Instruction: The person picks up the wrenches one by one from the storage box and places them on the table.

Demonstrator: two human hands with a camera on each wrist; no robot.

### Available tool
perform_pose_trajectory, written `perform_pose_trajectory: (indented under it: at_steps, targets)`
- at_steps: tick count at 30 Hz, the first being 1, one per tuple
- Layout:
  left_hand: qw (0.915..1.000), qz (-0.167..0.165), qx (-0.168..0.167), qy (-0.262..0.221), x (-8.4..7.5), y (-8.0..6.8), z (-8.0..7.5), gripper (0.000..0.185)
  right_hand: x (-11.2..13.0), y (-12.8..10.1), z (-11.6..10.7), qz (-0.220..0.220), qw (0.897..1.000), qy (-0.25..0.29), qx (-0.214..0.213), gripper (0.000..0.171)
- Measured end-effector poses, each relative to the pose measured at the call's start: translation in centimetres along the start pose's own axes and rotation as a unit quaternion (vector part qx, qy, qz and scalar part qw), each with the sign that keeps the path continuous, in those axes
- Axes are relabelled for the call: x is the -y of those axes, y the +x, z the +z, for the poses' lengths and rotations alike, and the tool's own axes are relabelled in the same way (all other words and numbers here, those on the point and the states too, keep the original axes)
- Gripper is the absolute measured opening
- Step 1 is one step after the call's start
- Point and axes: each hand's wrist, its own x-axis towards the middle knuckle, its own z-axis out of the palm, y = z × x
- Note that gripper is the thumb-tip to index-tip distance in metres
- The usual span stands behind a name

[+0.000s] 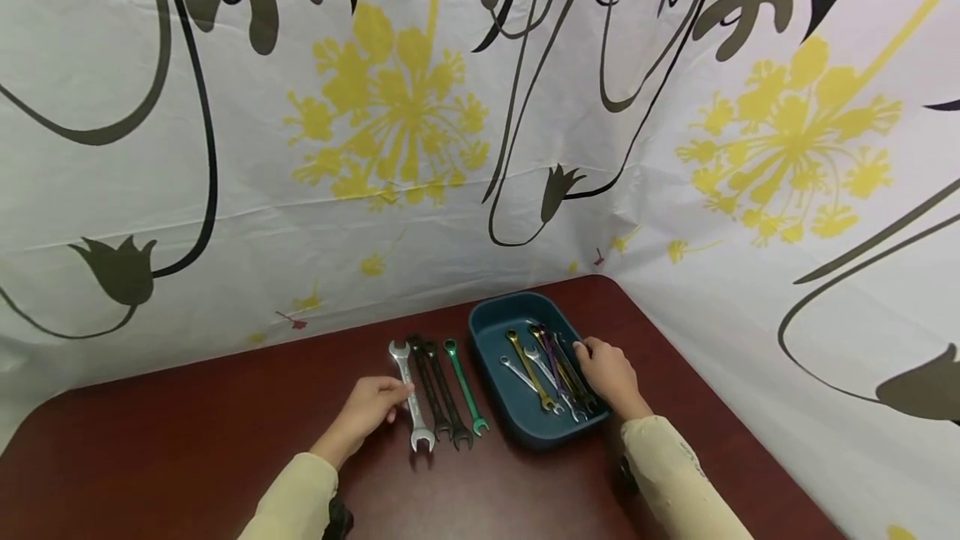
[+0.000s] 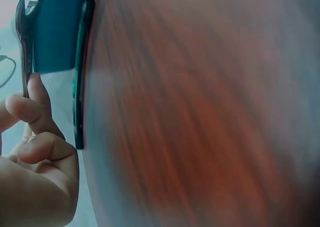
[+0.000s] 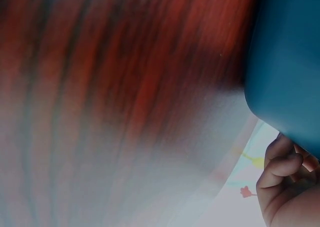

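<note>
My left hand [image 1: 367,407] pinches a silver double open-end wrench [image 1: 412,397] near its middle. In the left wrist view, that wrench [image 2: 25,42] stands a little off the table, between curled fingers. Just to its right lie two dark wrenches [image 1: 448,398] and a green combination wrench [image 1: 466,386], side by side. A blue plastic bin [image 1: 498,357] holds several loose wrenches in gold, silver, purple and dark finishes. On the bin's right side, my right hand [image 1: 611,373] grips the rim; the right wrist view shows its fingers curled against the outer wall.
The dark red wooden table [image 1: 225,423] has rounded back corners. A white cloth [image 1: 225,190] with yellow and grey flower prints hangs along its back and right edges. The bin stands near the back right corner.
</note>
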Motion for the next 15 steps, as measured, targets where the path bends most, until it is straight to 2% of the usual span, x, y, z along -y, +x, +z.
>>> perform_pose_trajectory:
  at_steps: [5,15]
  targets:
    - [0.9999,-0.016,0.005,-0.003,0.32,0.21,-0.38,0.020,-0.33,0.26,0.08,0.000,1.000,-0.005,0.001,0.035]
    - [0.9994,-0.027,0.012,0.015,0.65,0.46,-0.31,0.021,-0.17,0.40,0.15,-0.007,1.000,-0.002,0.005,0.033]
